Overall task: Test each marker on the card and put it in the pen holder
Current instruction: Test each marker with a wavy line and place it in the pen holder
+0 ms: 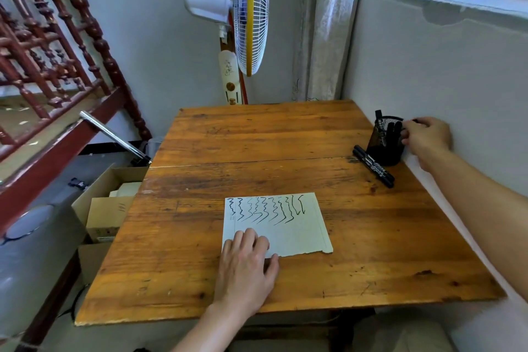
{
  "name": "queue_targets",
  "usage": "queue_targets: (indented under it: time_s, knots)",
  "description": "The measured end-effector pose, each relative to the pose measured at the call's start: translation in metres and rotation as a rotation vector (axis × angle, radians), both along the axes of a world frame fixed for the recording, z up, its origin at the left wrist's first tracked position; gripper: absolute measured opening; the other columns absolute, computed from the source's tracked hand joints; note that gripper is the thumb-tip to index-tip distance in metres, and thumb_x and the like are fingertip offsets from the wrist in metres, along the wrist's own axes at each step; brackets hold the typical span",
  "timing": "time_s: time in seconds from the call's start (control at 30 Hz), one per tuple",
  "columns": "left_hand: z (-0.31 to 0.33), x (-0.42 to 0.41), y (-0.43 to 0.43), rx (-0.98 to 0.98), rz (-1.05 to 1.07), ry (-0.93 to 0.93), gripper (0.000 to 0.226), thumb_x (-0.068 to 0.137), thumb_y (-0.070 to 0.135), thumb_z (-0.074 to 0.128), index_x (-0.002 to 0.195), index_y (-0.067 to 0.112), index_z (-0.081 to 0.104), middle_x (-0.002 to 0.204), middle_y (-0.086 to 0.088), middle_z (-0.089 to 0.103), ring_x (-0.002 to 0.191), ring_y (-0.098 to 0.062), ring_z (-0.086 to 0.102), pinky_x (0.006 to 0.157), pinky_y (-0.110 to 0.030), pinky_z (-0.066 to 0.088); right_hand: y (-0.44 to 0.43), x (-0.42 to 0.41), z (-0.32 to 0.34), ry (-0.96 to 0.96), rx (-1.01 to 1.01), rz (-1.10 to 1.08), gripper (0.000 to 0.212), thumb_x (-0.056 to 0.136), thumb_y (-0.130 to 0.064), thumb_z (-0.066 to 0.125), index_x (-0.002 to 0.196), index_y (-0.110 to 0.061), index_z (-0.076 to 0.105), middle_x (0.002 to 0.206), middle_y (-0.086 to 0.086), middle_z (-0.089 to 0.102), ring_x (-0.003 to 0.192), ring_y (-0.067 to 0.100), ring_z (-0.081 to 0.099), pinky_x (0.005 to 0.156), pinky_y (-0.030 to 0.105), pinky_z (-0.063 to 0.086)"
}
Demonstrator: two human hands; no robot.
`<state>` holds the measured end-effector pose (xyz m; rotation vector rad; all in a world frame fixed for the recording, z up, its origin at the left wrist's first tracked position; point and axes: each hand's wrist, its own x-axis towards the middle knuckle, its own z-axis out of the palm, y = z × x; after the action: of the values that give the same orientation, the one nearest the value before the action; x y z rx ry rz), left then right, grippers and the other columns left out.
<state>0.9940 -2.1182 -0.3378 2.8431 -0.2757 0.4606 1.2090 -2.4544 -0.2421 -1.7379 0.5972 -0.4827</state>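
The left hand [245, 260] is lying flat and open, palm down, fingers spread, pressing on the near left corner of the card [275, 224], which is sitting near the table's [257, 137] front edge. The right hand [425, 137] is reaching out with the arm stretched along the right edge, fingers curled beside the holder's [384, 141] rim at the far right corner; whether it is gripping anything, I cannot tell. One marker [373, 166] is lying on the table, touching the holder's base. Three marker ends are showing in the holder. One card, carrying about ten black squiggles.
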Motion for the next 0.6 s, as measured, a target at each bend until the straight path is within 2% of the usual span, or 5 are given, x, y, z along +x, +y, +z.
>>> queue_targets:
  time_s: [0.1, 0.2, 0.3, 0.43, 0.6]
  knots:
    - [0.0, 0.0, -0.001, 0.003, -0.002, 0.004, 0.021, 0.086, 0.042, 0.049, 0.092, 0.022, 0.056, 0.091, 0.005, 0.051, 0.085, -0.012, 0.045, 0.071, -0.029, 0.046, 0.002, -0.003, -0.026, 0.006, -0.114, -0.07, 0.049, 0.073, -0.04, 0.069, 0.116, -0.018, 0.062, 0.092, 0.003, 0.071, 0.08, 0.027, 0.069, 0.078, 0.045, 0.057]
    - [0.0, 0.001, -0.001, 0.004, 0.0, 0.004, 0.021, 0.086, 0.041, 0.049, 0.092, 0.022, 0.056, 0.09, 0.005, 0.051, 0.085, -0.013, 0.045, 0.071, -0.03, 0.047, 0.015, -0.021, -0.048, 0.2, -0.461, 0.123, 0.035, 0.085, -0.03, 0.069, 0.115, -0.012, 0.066, 0.103, 0.007, 0.069, 0.096, 0.03, 0.065, 0.082, 0.04, 0.051]
    - [0.001, 0.0, -0.001, 0.01, 0.001, 0.007, 0.022, 0.086, 0.04, 0.047, 0.091, 0.021, 0.056, 0.09, 0.005, 0.051, 0.084, -0.013, 0.046, 0.071, -0.029, 0.046, 0.025, -0.03, -0.064, 0.404, -0.756, 0.259, 0.037, 0.085, -0.038, 0.07, 0.114, -0.016, 0.067, 0.098, 0.007, 0.071, 0.086, 0.028, 0.063, 0.066, 0.032, 0.047]
    - [0.001, 0.0, 0.0, -0.001, 0.003, 0.008, 0.022, 0.086, 0.039, 0.047, 0.09, 0.02, 0.057, 0.089, 0.004, 0.052, 0.083, -0.014, 0.047, 0.07, -0.03, 0.046, 0.033, -0.035, -0.06, 0.522, -0.878, 0.304, 0.027, 0.086, -0.039, 0.068, 0.105, -0.02, 0.071, 0.084, 0.003, 0.07, 0.076, 0.023, 0.063, 0.059, 0.03, 0.048]
    - [0.006, -0.003, -0.001, -0.061, -0.002, -0.019, 0.019, 0.083, 0.031, 0.057, 0.097, 0.018, 0.054, 0.094, 0.0, 0.054, 0.085, -0.016, 0.051, 0.069, -0.03, 0.048, 0.063, -0.08, -0.041, 0.301, -0.834, 0.392, 0.019, 0.092, -0.038, 0.055, 0.098, -0.022, 0.065, 0.074, -0.003, 0.065, 0.064, 0.018, 0.06, 0.054, 0.034, 0.048]
